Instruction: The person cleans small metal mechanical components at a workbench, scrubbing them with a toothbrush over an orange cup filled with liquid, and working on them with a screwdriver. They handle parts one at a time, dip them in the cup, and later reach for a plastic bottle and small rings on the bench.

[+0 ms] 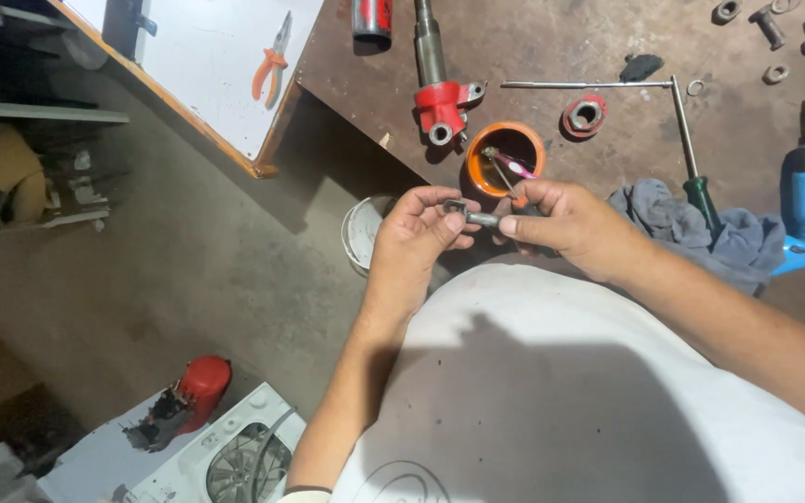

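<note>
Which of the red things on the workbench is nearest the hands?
The red fitting on the grey shaft's end, just left of the orange cup. The red ring and red cylinder lie farther off.

Just beyond the hands, the orange cup (505, 156) with tools sticking out blocks the way forward. The red-clamped shaft (440, 88) lies to its left, the long T-handled rod (682, 121) and grey rag (701, 228) crowd the right. Bare brown benchtop (552, 42) opens further ahead. Left of the bench edge, open floor (197, 270) drops away.
</note>
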